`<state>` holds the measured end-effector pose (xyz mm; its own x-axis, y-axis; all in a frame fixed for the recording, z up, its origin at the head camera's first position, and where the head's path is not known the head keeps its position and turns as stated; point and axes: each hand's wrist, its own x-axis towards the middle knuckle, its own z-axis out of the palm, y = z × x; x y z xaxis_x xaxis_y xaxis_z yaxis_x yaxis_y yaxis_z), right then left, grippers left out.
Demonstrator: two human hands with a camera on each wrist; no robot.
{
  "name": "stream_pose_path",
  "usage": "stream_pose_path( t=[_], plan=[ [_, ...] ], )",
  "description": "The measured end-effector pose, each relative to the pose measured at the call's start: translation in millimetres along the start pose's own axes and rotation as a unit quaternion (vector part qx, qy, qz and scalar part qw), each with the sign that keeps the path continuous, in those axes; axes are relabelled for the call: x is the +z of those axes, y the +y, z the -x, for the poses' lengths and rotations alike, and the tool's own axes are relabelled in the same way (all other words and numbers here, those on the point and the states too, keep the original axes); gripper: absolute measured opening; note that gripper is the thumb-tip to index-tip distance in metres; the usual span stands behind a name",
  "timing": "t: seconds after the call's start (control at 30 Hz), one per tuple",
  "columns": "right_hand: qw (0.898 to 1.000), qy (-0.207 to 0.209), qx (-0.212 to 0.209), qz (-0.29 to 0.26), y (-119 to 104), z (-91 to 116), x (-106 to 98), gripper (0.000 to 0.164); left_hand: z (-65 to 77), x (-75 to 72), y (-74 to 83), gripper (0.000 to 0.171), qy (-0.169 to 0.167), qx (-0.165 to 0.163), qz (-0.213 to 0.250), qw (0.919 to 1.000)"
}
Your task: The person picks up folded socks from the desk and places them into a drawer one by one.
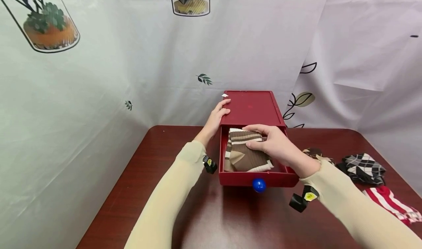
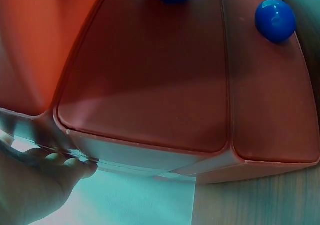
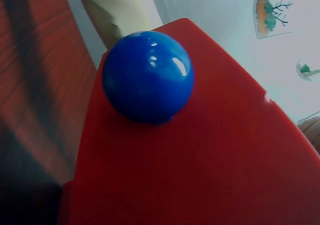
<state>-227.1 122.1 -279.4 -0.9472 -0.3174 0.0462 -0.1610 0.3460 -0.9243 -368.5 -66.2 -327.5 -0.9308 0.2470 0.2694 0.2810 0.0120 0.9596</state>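
Note:
A red drawer box (image 1: 250, 107) stands on the table, its upper drawer (image 1: 235, 179) pulled out toward me. Inside that drawer lie brown socks (image 1: 245, 155) with white and tan stripes, folded. My right hand (image 1: 277, 142) grips the brown striped sock near its upper edge, thumb on the front face and fingers over the top. On the box's left side rests my left hand (image 1: 214, 120), fingers extended at the top edge; the left wrist view shows its fingertips (image 2: 87, 167) along the side wall. A blue knob (image 3: 148, 77) fills much of the right wrist view.
To the right of the box lie a black-and-white argyle sock (image 1: 366, 168), a red-and-white striped sock (image 1: 390, 205) and a brown patterned sock (image 1: 316, 153), partly behind my right arm. Lower drawers with blue knobs (image 2: 275, 20) are closed. A white printed curtain (image 1: 165, 58) hangs behind the table.

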Motion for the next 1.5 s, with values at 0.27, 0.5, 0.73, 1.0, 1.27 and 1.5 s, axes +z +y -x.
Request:
stream_pose_path(
  t=[0.27, 0.5, 0.73, 1.0, 1.27, 1.5],
  plan=[
    [0.989, -0.080, -0.025, 0.120, 3, -1, 2, 0.050, 0.8, -1.5, 0.5, 0.047, -0.006, 0.000, -0.003, 1.0000],
    [0.964, -0.117, -0.062, 0.229, 1, 0, 4, 0.060, 10.7, -3.2, 20.9, 0.048, -0.031, -0.018, 0.016, 0.9992],
    [0.961, -0.103, -0.063, 0.250, 0, 3, 1, 0.061, 9.4, -2.8, 18.5, 0.048, -0.025, -0.020, 0.013, 0.9994],
    [0.972, -0.031, -0.049, 0.226, -4, 6, -7, 0.057, -0.3, -2.0, 0.7, 0.048, -0.006, -0.003, -0.006, 1.0000],
    [0.978, 0.006, -0.051, 0.202, -11, 16, -22, 0.050, 0.4, -1.6, 2.2, 0.048, -0.016, -0.012, 0.004, 0.9998],
    [0.978, 0.047, -0.048, 0.196, -16, 27, -35, 0.048, 0.2, -0.9, 1.0, 0.046, -0.005, -0.003, 0.002, 1.0000]
  ],
)
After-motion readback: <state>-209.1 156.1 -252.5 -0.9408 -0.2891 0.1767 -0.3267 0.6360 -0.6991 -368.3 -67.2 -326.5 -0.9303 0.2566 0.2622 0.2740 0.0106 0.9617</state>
